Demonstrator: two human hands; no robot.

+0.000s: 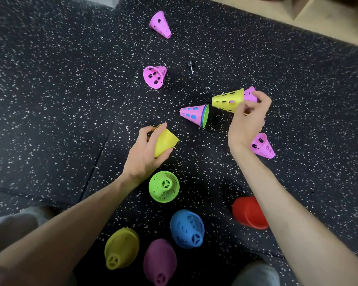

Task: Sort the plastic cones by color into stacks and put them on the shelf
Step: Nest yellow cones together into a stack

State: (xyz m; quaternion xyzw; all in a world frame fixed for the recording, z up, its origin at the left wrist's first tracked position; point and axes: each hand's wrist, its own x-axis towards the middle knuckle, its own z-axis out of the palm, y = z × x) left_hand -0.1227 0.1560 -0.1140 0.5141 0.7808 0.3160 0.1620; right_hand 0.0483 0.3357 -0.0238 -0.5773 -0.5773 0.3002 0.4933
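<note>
Head view: at center frame, left hand [148,148] is gripping a yellow cone stack [165,142], while right hand [248,118] is pinching a yellow cone [228,102] nested with a pink cone [250,94].

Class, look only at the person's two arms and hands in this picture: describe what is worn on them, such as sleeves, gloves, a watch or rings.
Both forearms are bare up to the frame's edge, with no sleeve showing. The left hand and right hand wear no gloves. No watch, bracelet or ring shows on either wrist or on the fingers in view. No markings or cables appear on them.
</note>
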